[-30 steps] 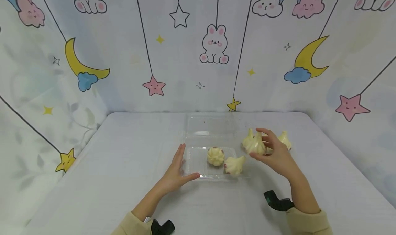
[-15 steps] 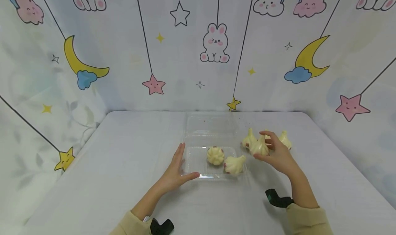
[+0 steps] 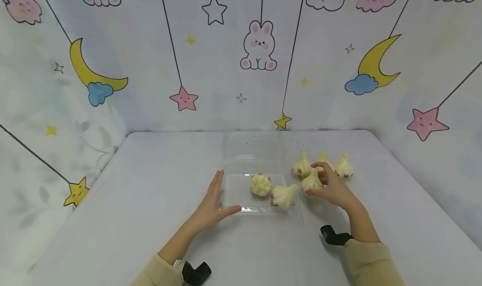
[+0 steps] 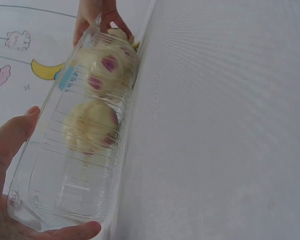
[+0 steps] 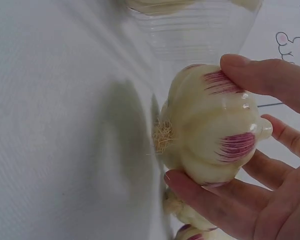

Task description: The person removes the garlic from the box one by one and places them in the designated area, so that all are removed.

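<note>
My left hand (image 3: 211, 206) rests against the left end of a clear plastic box (image 3: 238, 190), fingers straight along its far side and thumb at the front rim. Inside sit two cream garlic bulbs with purple marks: one garlic bulb (image 3: 260, 185) near the middle, the other garlic bulb (image 3: 284, 195) on its side at the right. Just right of the box, my right hand (image 3: 337, 190) holds another garlic bulb (image 5: 205, 125) between thumb and fingers, roots toward the table. Whether that bulb touches the table, I cannot tell.
Behind my right hand stand three more bulbs: a left garlic bulb (image 3: 301, 165), a partly hidden garlic bulb (image 3: 324, 158) and a right garlic bulb (image 3: 344, 167). The box's clear lid (image 3: 250, 146) lies open toward the back edge of the white table (image 3: 169, 164).
My right hand has brought its garlic bulb toward me, away from the bulbs behind it, which now show more. My left hand stays at the box, and the head view has tipped slightly down.
</note>
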A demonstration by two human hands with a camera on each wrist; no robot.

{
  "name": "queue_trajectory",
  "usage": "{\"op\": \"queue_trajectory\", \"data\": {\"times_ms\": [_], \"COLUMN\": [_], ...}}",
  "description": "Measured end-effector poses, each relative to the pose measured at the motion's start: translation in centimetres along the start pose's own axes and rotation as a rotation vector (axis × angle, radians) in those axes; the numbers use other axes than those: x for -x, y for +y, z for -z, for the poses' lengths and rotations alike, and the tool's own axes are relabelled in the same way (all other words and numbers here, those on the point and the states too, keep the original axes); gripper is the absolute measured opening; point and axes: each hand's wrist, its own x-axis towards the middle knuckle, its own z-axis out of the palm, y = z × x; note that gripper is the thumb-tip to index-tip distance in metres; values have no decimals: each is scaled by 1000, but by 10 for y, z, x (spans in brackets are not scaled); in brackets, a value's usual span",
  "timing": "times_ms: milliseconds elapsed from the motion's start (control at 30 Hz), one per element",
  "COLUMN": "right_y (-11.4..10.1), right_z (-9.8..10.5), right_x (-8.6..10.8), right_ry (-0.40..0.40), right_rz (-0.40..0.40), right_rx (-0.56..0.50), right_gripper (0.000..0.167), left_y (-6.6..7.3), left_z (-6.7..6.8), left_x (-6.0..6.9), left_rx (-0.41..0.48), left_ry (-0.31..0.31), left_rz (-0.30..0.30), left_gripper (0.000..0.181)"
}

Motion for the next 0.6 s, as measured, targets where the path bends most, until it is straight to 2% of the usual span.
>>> {"op": "queue_trajectory", "data": {"times_ms": [200,400,600], "right_y": [2,2,0], "right_z": [-6,-12,-16], "right_x": [-4,-8,-9], "right_ry": [10,45,67], "right_rz": [-12,-7,23], "right_rx": [42,41,61], "right_gripper": [77,74,74], "left_y": [1,2,1], "left_z": [1,1,1], "left_x": [-1,-2,-1], "left_rx": [13,26,34], "left_ry": [-3,-3,-3], "left_rz": [0,-1,-4], "left_gripper": [106,106,108]}}
